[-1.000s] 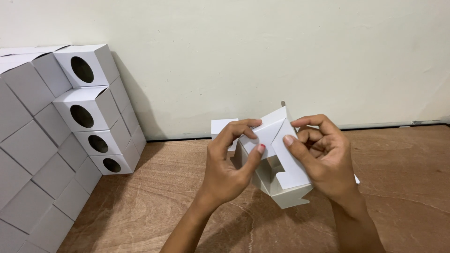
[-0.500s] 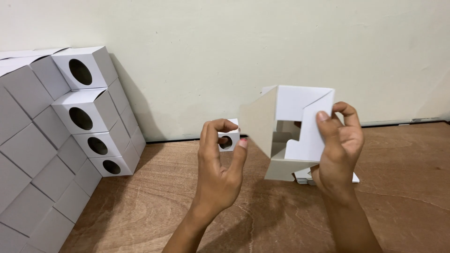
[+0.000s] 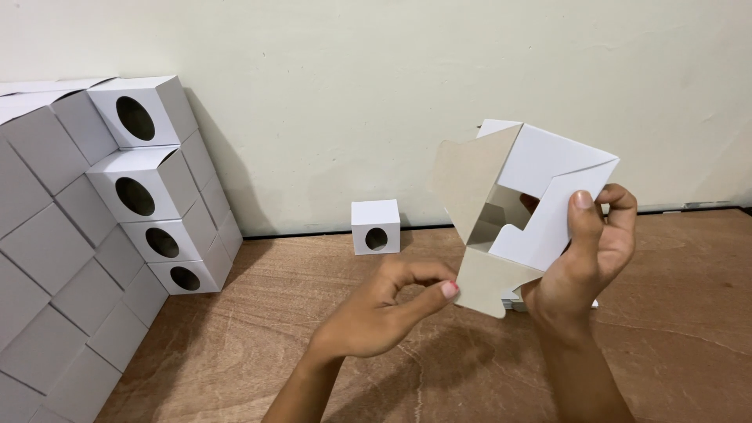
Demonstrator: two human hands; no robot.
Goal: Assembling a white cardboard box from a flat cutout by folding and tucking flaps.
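My right hand [image 3: 586, 262] grips a half-folded white cardboard box [image 3: 540, 188], lifted above the wooden table [image 3: 392, 368], thumb pressed on its front panel. Its grey-brown inner flaps hang open toward the left. My left hand [image 3: 384, 309] hovers just below and left of the box, fingers curled, the fingertips close to the lower flap [image 3: 482, 282]; whether they touch it I cannot tell. A small finished white cube box with a round hole [image 3: 375, 226] stands against the wall behind my hands.
A tall stack of finished white cube boxes [image 3: 86, 227], several showing round holes, fills the left side. Flat white blanks [image 3: 517, 301] lie on the table under my right hand. A pale wall [image 3: 352, 94] closes off the back.
The box was held low in both hands, then my right hand lifted and turned it. My left hand let go and dropped lower, uncovering the small cube by the wall.
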